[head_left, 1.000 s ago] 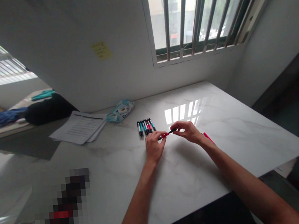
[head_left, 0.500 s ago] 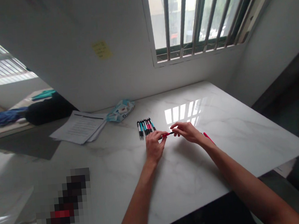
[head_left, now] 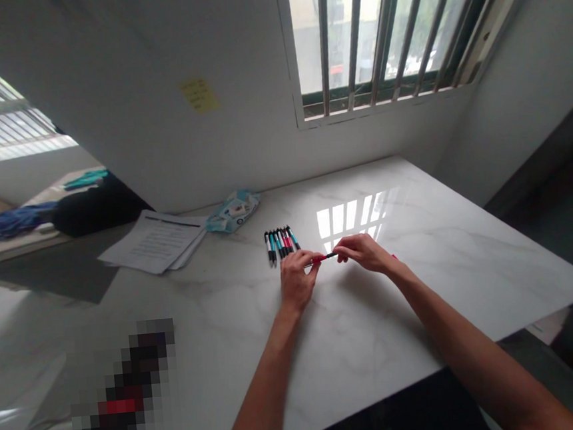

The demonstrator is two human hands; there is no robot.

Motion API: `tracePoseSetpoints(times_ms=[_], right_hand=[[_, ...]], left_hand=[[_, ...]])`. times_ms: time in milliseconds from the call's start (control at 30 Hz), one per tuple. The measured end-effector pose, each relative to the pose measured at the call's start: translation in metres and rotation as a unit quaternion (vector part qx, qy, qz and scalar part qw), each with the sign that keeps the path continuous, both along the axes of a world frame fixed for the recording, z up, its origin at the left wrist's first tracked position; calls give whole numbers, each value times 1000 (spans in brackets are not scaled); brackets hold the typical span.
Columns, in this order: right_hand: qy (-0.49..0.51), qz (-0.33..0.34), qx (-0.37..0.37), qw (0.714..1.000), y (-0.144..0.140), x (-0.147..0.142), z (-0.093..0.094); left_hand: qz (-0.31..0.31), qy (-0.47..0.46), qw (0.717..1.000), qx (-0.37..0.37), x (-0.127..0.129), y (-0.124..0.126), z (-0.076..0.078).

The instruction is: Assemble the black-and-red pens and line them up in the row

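Observation:
My left hand [head_left: 296, 282] is closed around a red-and-black pen [head_left: 323, 258], which lies level just above the table. At the pen's black end, the fingers of my right hand [head_left: 364, 252] are pinched together on it. Several pens [head_left: 276, 244] with white, blue and red barrels and black grips lie side by side just beyond my left hand, which covers some of their lower ends. A small red piece [head_left: 394, 256] shows past my right forearm; most of it is hidden.
On the marble-patterned table [head_left: 470, 252], a stack of printed papers [head_left: 153, 243] and a blue-and-white packet [head_left: 233, 211] lie near the wall. A pixelated dark and red object [head_left: 126, 396] is at the lower left. A yellow note [head_left: 199, 95] sticks to the wall.
My right fingers have closed in on the pen's black end, and the right forearm now covers more of the red piece. The left hand keeps its hold. The view has shifted slightly.

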State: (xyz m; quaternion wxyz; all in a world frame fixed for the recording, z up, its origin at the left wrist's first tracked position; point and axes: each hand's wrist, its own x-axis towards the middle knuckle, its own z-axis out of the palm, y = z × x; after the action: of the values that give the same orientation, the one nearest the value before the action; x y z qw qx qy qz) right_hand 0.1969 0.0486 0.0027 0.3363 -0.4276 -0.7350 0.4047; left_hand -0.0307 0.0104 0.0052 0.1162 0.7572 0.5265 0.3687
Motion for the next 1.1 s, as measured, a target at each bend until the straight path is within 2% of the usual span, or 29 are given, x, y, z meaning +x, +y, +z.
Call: tracePoseSetpoints(times_ms=[100,300,600,1100], right_hand=[[-25,4,-4,1000,-1,0,1],[27,5,15,999,-1,7,3],[-5,16,21,1000,-3,3,2],[-55,-24,51,997,-2,1,2]], left_hand=[[-1,-3,1000,4,-1,1,0],[7,-21,1000,-5,-3,2,0],[-2,-36,999,-8,-2,3,0],[-15,-73,997,-22,0,2,-1]])
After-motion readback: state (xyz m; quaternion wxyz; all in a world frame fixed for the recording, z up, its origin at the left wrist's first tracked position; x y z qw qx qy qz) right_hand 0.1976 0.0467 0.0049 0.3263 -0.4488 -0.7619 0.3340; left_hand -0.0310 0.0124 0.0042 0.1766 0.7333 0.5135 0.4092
